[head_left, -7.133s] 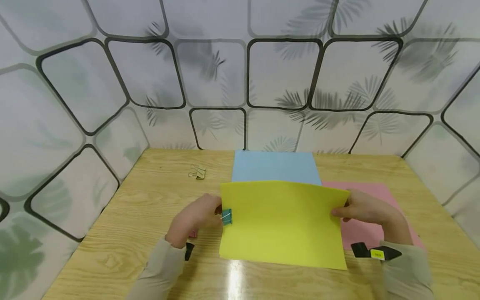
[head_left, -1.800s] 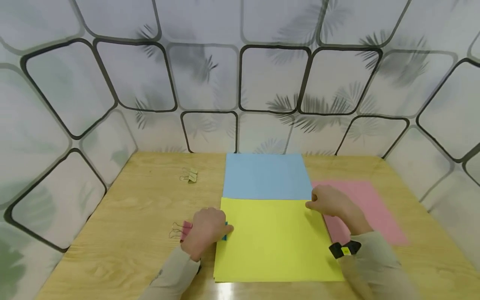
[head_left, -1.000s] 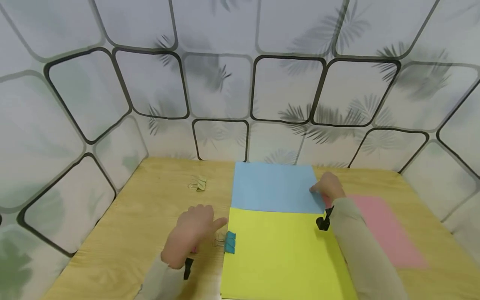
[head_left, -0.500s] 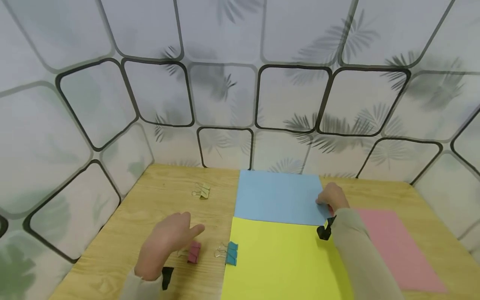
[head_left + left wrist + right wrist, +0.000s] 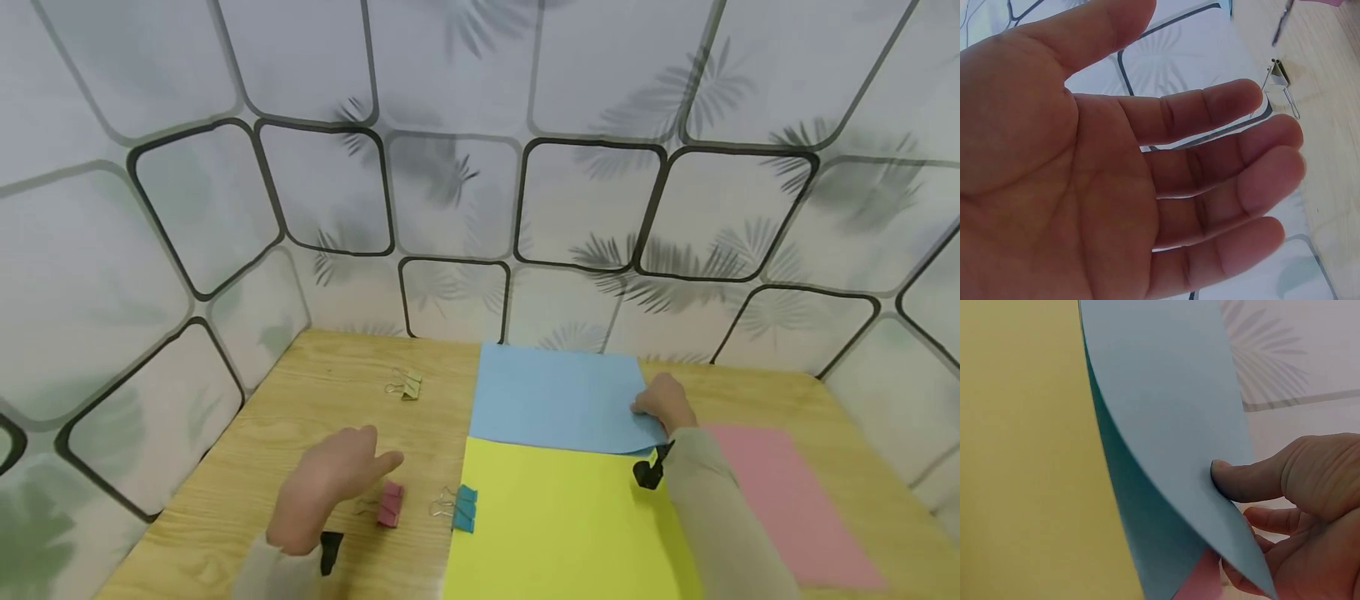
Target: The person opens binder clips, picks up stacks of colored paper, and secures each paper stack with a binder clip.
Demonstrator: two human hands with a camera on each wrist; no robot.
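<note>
My right hand (image 5: 666,402) pinches the right edge of a light blue sheet of paper (image 5: 555,398) at the back of the table. In the right wrist view, the thumb lies on top of the blue sheet (image 5: 1160,406), its near corner curls up, and another blue layer shows beneath. A teal binder clip (image 5: 465,508) grips the left edge of the yellow paper (image 5: 555,525), which lies in front of the blue. My left hand (image 5: 322,479) hovers with relaxed, spread fingers and holds nothing, just left of a pink binder clip (image 5: 390,504).
Pink paper (image 5: 795,508) lies on the right side of the wooden table (image 5: 225,517), partly behind my right sleeve. A pale yellow binder clip (image 5: 410,385) rests at the back left. A patterned curtain (image 5: 450,200) surrounds the back and sides.
The yellow paper, earlier raised in both hands, now lies flat. My left hand has let go at its teal clip and drawn left; my right has moved to the blue sheet and lifted its edge.
</note>
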